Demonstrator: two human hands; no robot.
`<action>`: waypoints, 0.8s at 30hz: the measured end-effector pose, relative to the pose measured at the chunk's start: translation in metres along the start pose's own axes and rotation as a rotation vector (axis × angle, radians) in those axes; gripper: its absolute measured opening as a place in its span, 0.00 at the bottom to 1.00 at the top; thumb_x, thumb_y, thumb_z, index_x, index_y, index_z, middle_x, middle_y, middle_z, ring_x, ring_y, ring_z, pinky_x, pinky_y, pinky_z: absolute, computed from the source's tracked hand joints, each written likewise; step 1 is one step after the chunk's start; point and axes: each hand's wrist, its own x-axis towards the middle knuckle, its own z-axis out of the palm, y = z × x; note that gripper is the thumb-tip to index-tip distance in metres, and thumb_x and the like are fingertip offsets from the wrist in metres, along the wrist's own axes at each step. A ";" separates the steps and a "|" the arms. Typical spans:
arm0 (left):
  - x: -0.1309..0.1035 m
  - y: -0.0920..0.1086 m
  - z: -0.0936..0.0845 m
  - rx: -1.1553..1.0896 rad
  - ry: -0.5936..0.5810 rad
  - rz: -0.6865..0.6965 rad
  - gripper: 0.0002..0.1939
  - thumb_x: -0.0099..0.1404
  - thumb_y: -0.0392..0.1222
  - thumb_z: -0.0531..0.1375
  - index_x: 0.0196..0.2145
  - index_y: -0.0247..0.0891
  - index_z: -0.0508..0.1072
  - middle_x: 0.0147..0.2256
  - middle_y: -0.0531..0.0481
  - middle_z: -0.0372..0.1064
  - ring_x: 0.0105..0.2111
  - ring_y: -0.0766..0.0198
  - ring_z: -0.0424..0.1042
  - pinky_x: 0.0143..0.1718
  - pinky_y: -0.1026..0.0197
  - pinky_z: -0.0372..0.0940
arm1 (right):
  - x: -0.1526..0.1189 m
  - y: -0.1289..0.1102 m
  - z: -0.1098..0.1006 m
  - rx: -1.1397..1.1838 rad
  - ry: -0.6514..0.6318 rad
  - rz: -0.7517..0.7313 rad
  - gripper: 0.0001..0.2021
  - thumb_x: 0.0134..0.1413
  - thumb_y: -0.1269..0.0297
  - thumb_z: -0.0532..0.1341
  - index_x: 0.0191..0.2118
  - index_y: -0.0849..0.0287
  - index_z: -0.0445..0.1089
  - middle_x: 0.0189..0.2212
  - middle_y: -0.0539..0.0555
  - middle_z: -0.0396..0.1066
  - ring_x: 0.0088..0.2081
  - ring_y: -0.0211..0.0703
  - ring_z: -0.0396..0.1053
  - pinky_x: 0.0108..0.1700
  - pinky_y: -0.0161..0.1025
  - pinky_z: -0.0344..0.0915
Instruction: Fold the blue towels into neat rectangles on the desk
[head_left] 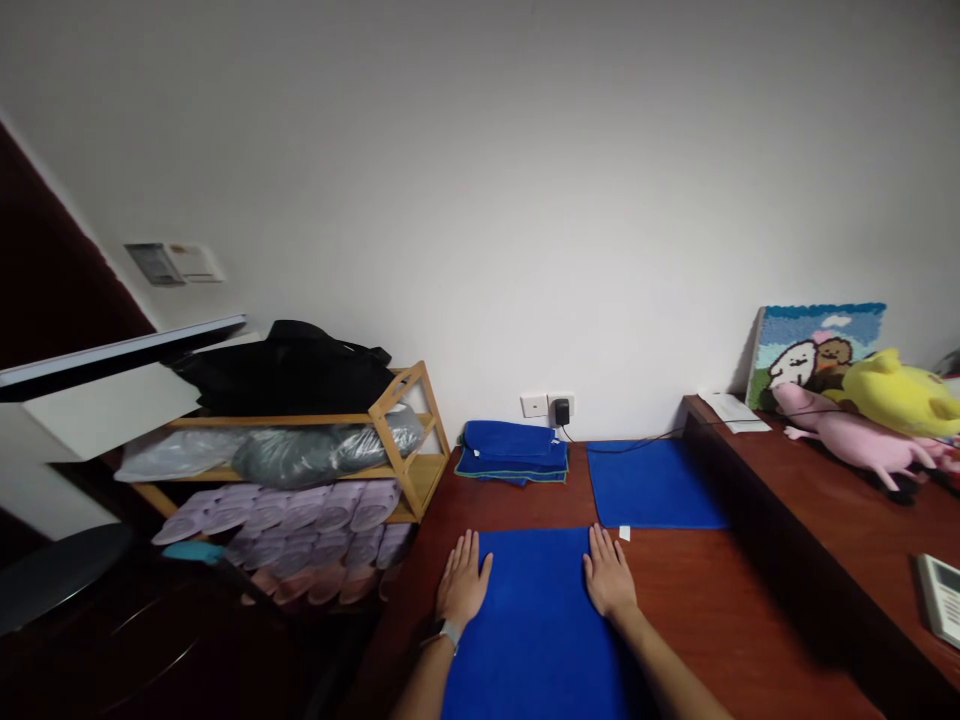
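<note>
A blue cloth [536, 630] lies spread flat on the reddish-brown wooden table [720, 610], its near end running out of view. My left hand [463, 582] rests flat at its far left corner, fingers stretched forward, partly on the wood; a watch is on that wrist. My right hand [609, 575] lies flat on the far right corner with its fingers extended. Beyond it, a second blue cloth [652, 485] is laid flat, with a small white tag [625, 533] at its near edge. A folded pile of blue cloths [512, 452] with green edging sits against the wall.
A black plug [561, 411] with a cable sits in the wall socket. At right, a raised desk [817, 500] bears plush toys [855, 430], a picture [814, 350], papers [731, 411] and a calculator [941, 595]. A wooden rack [420, 480] with slippers [322, 510] and a black bag [289, 375] stands left.
</note>
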 end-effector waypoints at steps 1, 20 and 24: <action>0.001 0.001 0.002 -0.002 0.006 0.001 0.36 0.76 0.56 0.40 0.72 0.31 0.55 0.73 0.39 0.50 0.72 0.50 0.50 0.71 0.45 0.51 | 0.001 -0.001 -0.002 -0.008 -0.016 0.004 0.33 0.71 0.55 0.36 0.76 0.65 0.41 0.76 0.51 0.37 0.76 0.44 0.36 0.75 0.48 0.37; -0.008 0.175 0.008 -0.149 0.005 0.424 0.32 0.78 0.55 0.40 0.72 0.40 0.55 0.72 0.44 0.53 0.72 0.55 0.53 0.71 0.45 0.53 | 0.000 -0.002 0.002 0.052 0.038 -0.005 0.33 0.69 0.58 0.40 0.75 0.68 0.46 0.75 0.55 0.39 0.76 0.48 0.38 0.75 0.49 0.38; -0.009 0.181 0.008 -0.166 -0.050 0.430 0.33 0.78 0.58 0.38 0.73 0.41 0.54 0.72 0.45 0.51 0.72 0.55 0.51 0.72 0.44 0.52 | -0.001 -0.001 0.001 0.060 0.034 -0.008 0.33 0.69 0.59 0.40 0.75 0.67 0.46 0.75 0.55 0.38 0.76 0.47 0.37 0.75 0.49 0.37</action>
